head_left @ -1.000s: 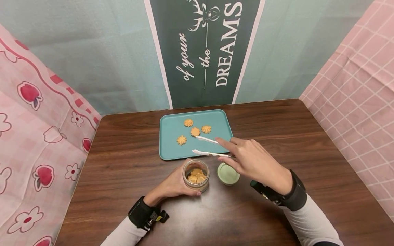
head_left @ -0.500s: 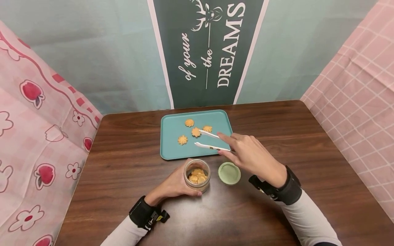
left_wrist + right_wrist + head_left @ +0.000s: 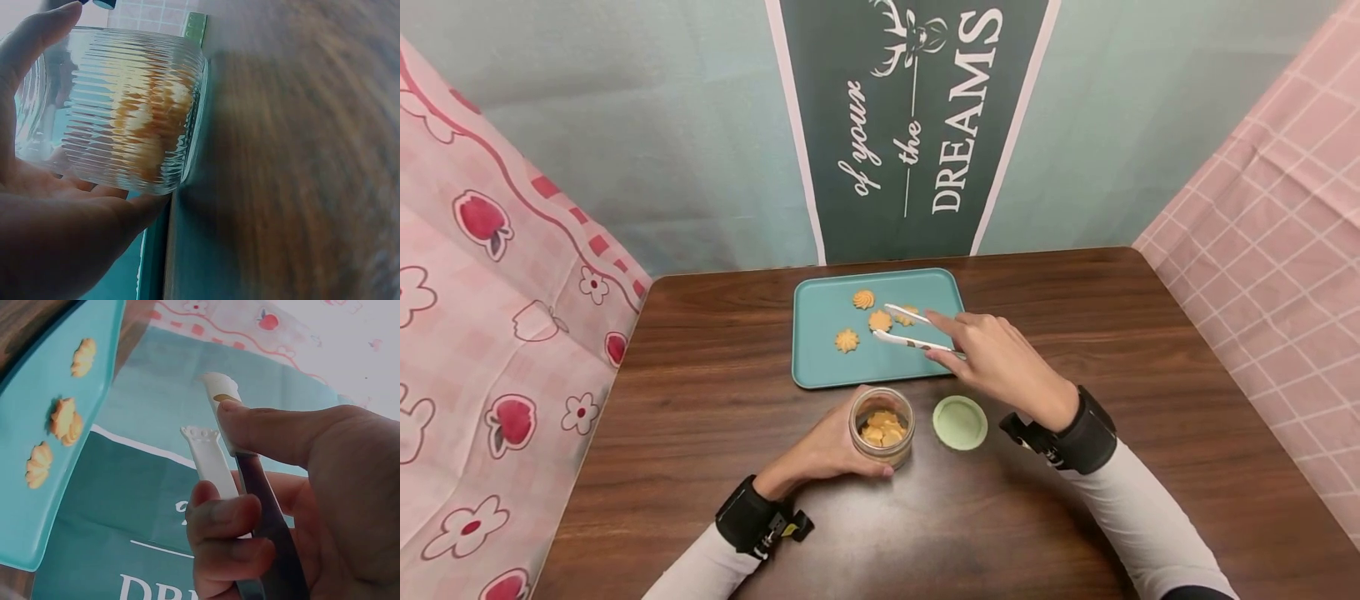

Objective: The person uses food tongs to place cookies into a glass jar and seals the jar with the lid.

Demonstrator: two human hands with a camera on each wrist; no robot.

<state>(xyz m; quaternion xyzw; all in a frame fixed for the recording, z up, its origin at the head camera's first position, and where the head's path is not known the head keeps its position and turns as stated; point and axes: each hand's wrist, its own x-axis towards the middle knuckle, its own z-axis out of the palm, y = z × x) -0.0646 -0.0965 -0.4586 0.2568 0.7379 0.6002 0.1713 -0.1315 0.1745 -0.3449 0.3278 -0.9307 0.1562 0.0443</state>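
patterned curtains (image 3: 685, 158) wall this table (image 3: 722, 342) into a booth.

1. A dark brown, wood-grained tabletop (image 3: 700, 350) with rounded far corners is shown.
2. Behind it, a pale blue-green cloth backdrop (image 3: 700, 125) is seen, lightly creased.
3. Its dark green central panel (image 3: 895, 237) is edged in white and printed with sideways white lettering (image 3: 961, 121), "DREAMS" included, and an antlered deer's head (image 3: 919, 37).
4. At left, a pink cloth (image 3: 445, 333) is patterned with red fruits and flowers.
5. At right, a pink cloth with white grid lines (image 3: 1285, 167) is seen.
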